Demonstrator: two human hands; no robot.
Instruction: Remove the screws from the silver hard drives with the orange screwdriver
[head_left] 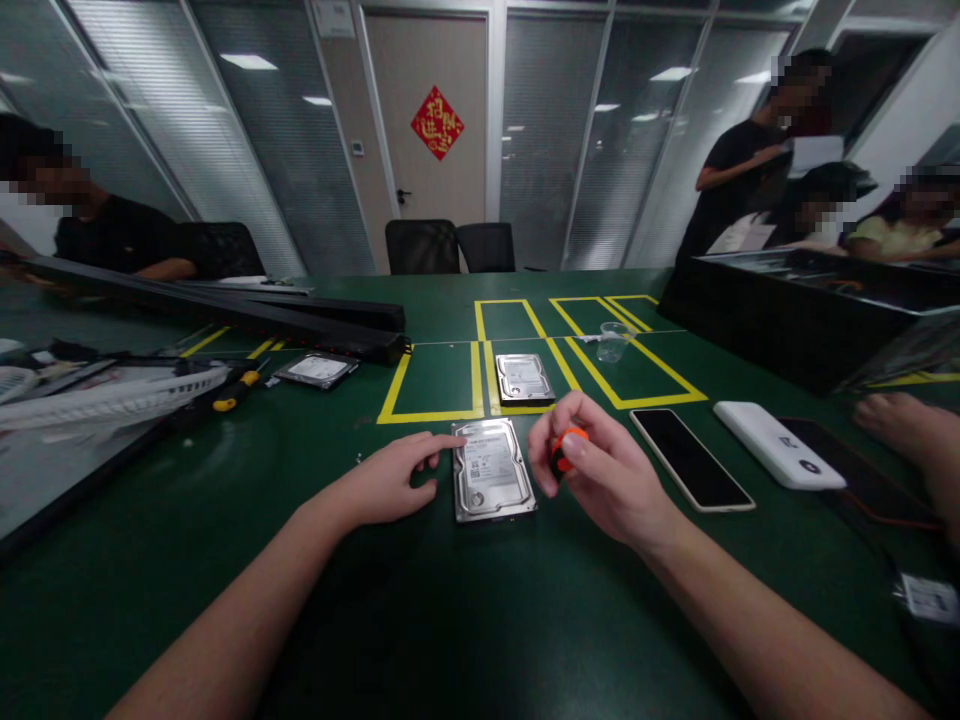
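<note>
A silver hard drive [495, 475] lies label side up on the green table in front of me. My left hand [390, 478] rests at its left side, the index finger stretched out onto the drive's upper left corner and the thumb apart; it holds nothing. At the drive's right, my right hand [600, 465] is closed around an orange-and-black screwdriver [576, 440]; only part of its handle shows and the shaft is hidden. Just beyond lies a second hard drive [524, 378], label up, partly over the yellow tape.
A phone [691, 458] and a white power bank [778, 445] lie at right, near another person's hand [900, 415]. A black case [795, 310] and clear cup [613, 345] stand beyond. At left are a third drive [319, 370], yellow-handled screwdriver [236, 392] and long black bars [300, 315].
</note>
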